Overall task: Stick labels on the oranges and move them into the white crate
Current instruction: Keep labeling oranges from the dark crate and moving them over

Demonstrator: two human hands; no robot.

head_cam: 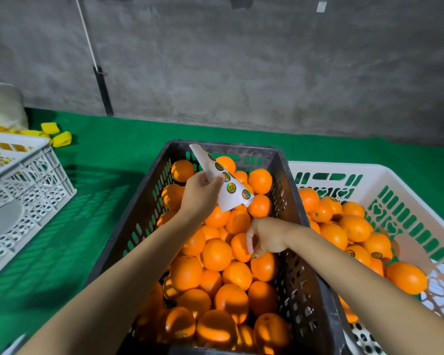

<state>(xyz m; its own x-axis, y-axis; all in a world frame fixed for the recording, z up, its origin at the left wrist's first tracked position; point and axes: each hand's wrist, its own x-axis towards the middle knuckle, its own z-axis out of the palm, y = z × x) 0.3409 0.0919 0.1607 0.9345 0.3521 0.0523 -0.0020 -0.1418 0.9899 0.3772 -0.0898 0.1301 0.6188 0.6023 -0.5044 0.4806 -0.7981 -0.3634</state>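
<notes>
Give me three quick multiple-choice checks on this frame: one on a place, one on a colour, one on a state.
1. Where is the right hand?
A. over the black crate
B. over the white crate
C. flat on the table

2. What colour is the surface under the crates?
A. blue
B. green
C. grey

3. What does the left hand hold?
A. nothing
B. a pen
C. the label sheet

Answers:
1 A: its fingertips reach down to an orange in the black crate's pile.
2 B: green shows all around the crates.
3 C: thumb and fingers pinch the white sheet of round labels.
</notes>
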